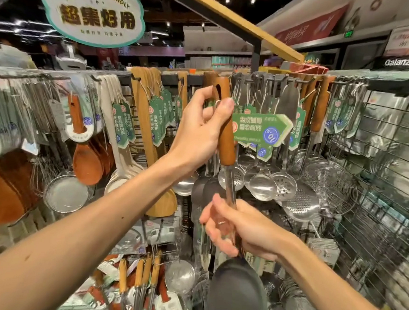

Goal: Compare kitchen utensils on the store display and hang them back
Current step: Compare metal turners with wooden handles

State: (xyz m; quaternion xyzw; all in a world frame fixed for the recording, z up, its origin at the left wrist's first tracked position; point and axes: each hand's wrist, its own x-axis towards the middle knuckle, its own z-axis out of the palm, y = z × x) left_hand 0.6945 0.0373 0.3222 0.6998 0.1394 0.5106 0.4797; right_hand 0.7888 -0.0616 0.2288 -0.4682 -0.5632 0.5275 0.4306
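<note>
A long ladle [229, 171] with a brown wooden handle, a shiny metal stem and a dark scoop at the bottom is held upright in front of the store rack [300, 81], its slotted top end right up by the hooks. The left hand [200, 132] has its grip closed around the wooden handle near the top, and the right hand [237, 229] has its grip closed around the metal stem just above the scoop. A green tag [261, 129] sticks out beside the handle, silver ladles [262, 185] and skimmers hang just behind, wooden spatulas [147, 131] hang to the left, and a wire strainer [329, 187] hangs to the right.
</note>
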